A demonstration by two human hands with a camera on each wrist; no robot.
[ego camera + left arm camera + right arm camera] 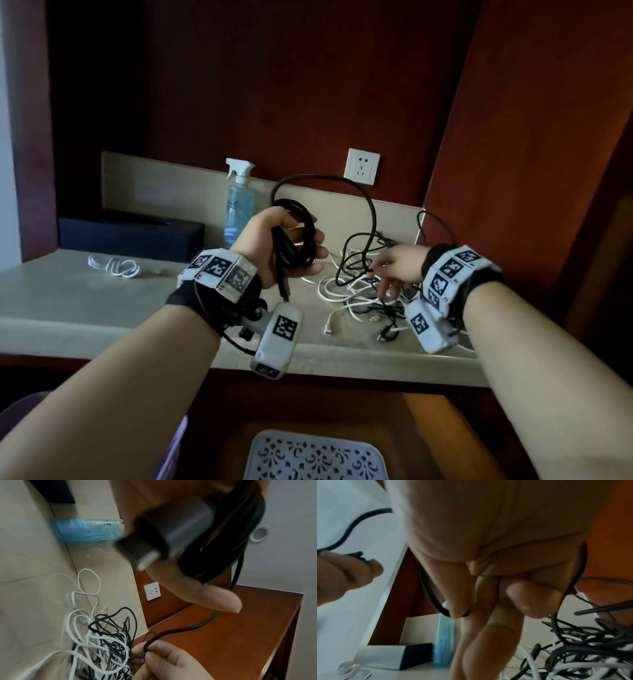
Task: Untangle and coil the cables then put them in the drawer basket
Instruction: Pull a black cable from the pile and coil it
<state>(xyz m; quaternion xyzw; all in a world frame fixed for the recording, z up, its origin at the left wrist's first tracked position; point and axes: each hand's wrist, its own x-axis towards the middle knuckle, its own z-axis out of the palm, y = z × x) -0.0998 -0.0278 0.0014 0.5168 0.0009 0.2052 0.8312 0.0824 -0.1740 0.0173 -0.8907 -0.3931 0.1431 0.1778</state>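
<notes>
Two hands share one thick black rubber cable (pixel 363 202): the left hand (pixel 281 250) grips its finished loops above the beige stone counter (pixel 68 291), the right hand (pixel 394 267) pinches the free run at the black-and-white tangle (pixel 359 294). Feed slack gently, keeping each loop even.

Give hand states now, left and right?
Left hand: holds the coiled black cable.
Right hand: pinches the same cable's loose run above the cable tangle.

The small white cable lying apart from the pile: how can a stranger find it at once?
Start at the spray bottle by the counter's back wall. Left of it, nearer the front, lies the small white cable, loosely looped. It alone lies clear of the tangled pile on the right.
</notes>
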